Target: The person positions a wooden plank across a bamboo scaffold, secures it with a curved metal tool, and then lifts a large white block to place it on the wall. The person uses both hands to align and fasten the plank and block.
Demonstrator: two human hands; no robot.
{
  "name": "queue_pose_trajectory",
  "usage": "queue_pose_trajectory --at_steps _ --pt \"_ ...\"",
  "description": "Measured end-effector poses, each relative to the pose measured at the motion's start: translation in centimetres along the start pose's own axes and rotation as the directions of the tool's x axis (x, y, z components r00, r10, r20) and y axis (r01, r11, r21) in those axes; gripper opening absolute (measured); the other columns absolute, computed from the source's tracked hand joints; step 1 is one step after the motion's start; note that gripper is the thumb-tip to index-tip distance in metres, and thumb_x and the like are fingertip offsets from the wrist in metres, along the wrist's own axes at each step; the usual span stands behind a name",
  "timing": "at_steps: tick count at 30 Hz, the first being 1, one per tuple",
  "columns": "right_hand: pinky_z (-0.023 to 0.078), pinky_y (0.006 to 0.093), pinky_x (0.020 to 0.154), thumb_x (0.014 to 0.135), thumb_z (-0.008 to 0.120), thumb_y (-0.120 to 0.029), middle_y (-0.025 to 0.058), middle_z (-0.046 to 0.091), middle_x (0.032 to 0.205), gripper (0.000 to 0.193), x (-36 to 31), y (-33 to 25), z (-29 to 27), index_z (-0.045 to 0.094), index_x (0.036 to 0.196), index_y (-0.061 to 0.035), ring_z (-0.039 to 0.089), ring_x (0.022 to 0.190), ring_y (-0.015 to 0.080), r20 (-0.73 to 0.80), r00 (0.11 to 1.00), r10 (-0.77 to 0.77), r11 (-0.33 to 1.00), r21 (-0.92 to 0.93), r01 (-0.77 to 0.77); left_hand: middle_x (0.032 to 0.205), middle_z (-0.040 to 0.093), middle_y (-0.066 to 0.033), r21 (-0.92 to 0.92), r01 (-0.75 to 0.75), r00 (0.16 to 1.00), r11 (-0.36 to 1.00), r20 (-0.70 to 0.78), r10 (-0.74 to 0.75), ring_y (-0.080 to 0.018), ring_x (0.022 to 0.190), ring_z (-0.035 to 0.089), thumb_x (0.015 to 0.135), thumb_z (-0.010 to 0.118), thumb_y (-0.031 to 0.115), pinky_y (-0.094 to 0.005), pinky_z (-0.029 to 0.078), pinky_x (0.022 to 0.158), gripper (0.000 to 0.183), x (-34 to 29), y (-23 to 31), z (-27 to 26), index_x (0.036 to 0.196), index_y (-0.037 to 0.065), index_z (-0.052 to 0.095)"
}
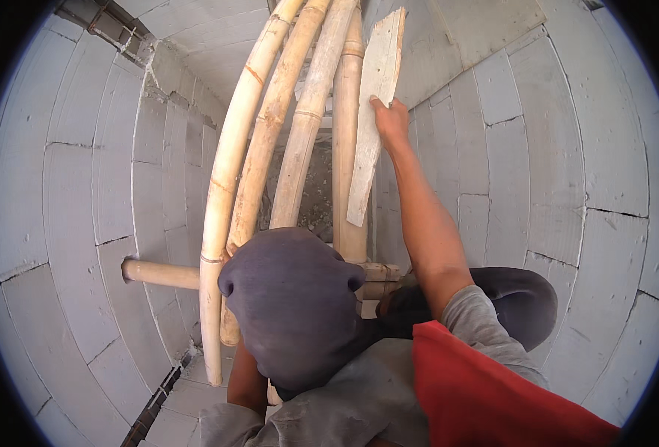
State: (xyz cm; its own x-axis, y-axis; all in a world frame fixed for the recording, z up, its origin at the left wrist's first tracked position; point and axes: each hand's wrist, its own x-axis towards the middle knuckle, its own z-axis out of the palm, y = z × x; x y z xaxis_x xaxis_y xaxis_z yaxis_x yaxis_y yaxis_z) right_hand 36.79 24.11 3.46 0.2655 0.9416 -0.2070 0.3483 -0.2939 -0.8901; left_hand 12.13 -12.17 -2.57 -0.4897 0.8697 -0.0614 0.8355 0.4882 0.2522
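My right hand (391,119) is stretched far ahead, its fingers closed around the edge of a pale, weathered wooden board (376,82). The long narrow board slants over the rightmost bamboo pole (349,141). My left forearm (247,381) goes down behind my raised dark-trousered knee (288,298), which hides the left hand; what that hand touches cannot be seen. Several thick bamboo poles lie side by side and run away from me, among them a curved one (229,160) on the left and another (307,112) near the middle.
A bamboo crosspiece (162,273) comes out of a hole in the left grey block wall (84,194). More crosspieces (380,272) show at right. Another block wall (538,164) rises on the right. Rubble (311,194) lies far below, seen between the poles. Red cloth (493,395) hangs by my right shoulder.
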Motion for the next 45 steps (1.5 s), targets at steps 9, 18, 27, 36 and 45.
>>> queue_pose_trajectory --at_steps 9,18,27,36,45 --pt "0.05 0.046 0.084 0.083 0.065 -0.034 0.024 0.069 0.097 0.043 3.7 -0.2 3.2 0.067 0.104 0.0038 0.066 0.094 0.0374 0.111 0.976 -0.189 0.923 -0.32 0.215 0.145 0.035 -0.0242 0.159 -0.024 0.992 0.987 -0.118 0.043 -0.0396 0.132 0.035 0.088 0.05 0.059 -0.0526 0.028 0.106 0.081 -0.8 1.1 0.0 0.145 0.003 0.033" --pt "0.05 0.0585 0.086 0.086 0.062 -0.04 0.0235 0.063 0.113 0.053 3.6 0.5 4.8 0.056 0.12 -0.0008 0.064 0.098 0.0398 0.147 0.979 -0.14 0.892 -0.411 0.19 0.147 0.033 -0.0252 0.238 -0.029 0.992 0.971 -0.115 0.058 -0.04 0.135 0.031 0.088 0.046 0.064 -0.0535 0.024 0.108 0.088 -0.7 0.6 -1.8 0.148 0.003 0.027" --pt "0.05 0.0498 0.087 0.079 0.072 -0.018 0.0256 0.061 0.104 0.037 2.3 -2.0 4.0 0.058 0.104 0.0047 0.062 0.099 0.0434 0.085 0.993 -0.083 0.961 -0.257 0.103 0.151 0.022 -0.0296 0.301 0.038 0.999 0.953 -0.029 -0.031 -0.0452 0.137 0.024 0.082 0.026 0.084 -0.0592 0.019 0.106 0.111 -0.9 -3.8 1.7 0.154 0.002 0.009" --pt "0.055 0.0486 0.074 0.076 0.07 -0.001 0.0205 0.058 0.103 0.03 0.2 -3.2 5.4 0.055 0.102 0.0017 0.065 0.086 0.0432 -0.049 0.997 -0.063 0.956 -0.29 0.046 0.153 0.021 -0.0262 0.259 0.058 0.996 0.964 -0.082 -0.038 -0.0439 0.136 0.027 0.083 0.023 0.082 -0.0591 0.023 0.104 0.107 -1.8 -3.4 2.1 0.154 0.003 0.012" --pt "0.054 0.051 0.073 0.081 0.07 -0.012 0.0221 0.058 0.102 0.029 0.5 -4.2 4.8 0.055 0.103 0.0018 0.064 0.087 0.0451 0.029 0.996 -0.08 0.927 -0.366 0.085 0.153 0.017 -0.0325 0.173 0.098 0.994 0.98 0.022 -0.104 -0.0486 0.14 0.019 0.082 0.024 0.083 -0.0611 0.013 0.111 0.109 -1.5 -2.2 -0.1 0.154 0.002 0.012"
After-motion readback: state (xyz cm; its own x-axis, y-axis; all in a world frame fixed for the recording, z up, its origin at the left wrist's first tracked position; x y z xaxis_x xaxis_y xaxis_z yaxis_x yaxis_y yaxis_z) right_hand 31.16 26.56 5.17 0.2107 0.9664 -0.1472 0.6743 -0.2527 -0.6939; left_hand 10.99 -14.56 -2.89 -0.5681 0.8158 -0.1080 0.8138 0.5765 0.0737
